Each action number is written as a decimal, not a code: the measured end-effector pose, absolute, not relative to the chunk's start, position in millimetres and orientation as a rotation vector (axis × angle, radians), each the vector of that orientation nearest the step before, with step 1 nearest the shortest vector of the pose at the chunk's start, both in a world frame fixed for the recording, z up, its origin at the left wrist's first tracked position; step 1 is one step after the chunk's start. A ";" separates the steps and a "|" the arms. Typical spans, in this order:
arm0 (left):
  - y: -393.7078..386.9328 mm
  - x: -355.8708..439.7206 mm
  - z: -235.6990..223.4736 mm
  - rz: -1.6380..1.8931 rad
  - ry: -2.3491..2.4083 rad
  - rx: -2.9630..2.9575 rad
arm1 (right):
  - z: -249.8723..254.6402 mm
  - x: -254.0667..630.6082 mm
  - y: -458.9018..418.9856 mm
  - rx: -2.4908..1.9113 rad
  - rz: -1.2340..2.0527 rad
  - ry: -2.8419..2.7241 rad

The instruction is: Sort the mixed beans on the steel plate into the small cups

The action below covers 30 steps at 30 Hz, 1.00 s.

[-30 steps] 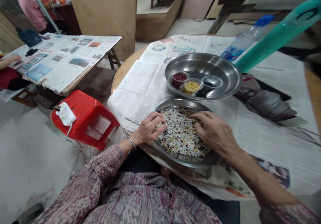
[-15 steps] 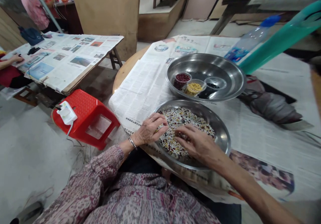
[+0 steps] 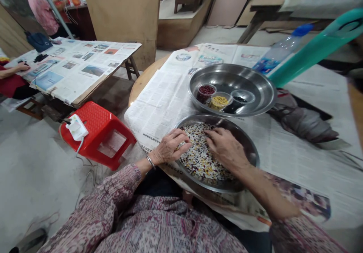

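Observation:
A wide metal basin (image 3: 252,149) holds a mix of white grains and dark, red and yellow beans (image 3: 201,158). My left hand (image 3: 171,145), a bracelet at its wrist, lies over the basin's left rim. Its fingers are loosely curved above the grains, thumb apart. Inside the basin, on the right, my right hand (image 3: 227,147) touches the mix with bent, parted fingertips; its palm faces down and hides some of the grains. Behind stands a second metal basin (image 3: 252,81) with clear cups of red beans (image 3: 206,90), yellow beans (image 3: 219,101) and black beans (image 3: 240,99).
Newspaper (image 3: 159,105) covers the round table. A blue-capped bottle (image 3: 279,53), a long green object (image 3: 314,51) and a grey bundle (image 3: 306,122) lie right. A red stool (image 3: 99,126) with a power strip (image 3: 76,127) stands left. Other people sit near another table (image 3: 76,68).
My right hand has shifted up and slightly right across the grains, toward the basin's far side. My left hand stays at the left rim.

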<state>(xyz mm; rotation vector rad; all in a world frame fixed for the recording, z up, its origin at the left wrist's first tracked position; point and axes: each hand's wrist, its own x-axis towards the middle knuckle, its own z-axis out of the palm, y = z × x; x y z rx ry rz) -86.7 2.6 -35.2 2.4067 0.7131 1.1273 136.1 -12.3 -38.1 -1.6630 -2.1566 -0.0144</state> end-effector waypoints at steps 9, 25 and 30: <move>1.9 -86.7 -37.2 1.219 0.712 2.380 | -21.3 84.2 -36.9 -1.220 0.160 -2.460; 0.3 -88.0 -32.5 1.162 0.749 2.386 | -29.5 119.8 -78.1 -1.506 0.217 -2.241; 4.4 -87.6 -23.2 0.986 0.783 2.549 | -24.7 139.2 -88.0 -1.635 0.017 -2.034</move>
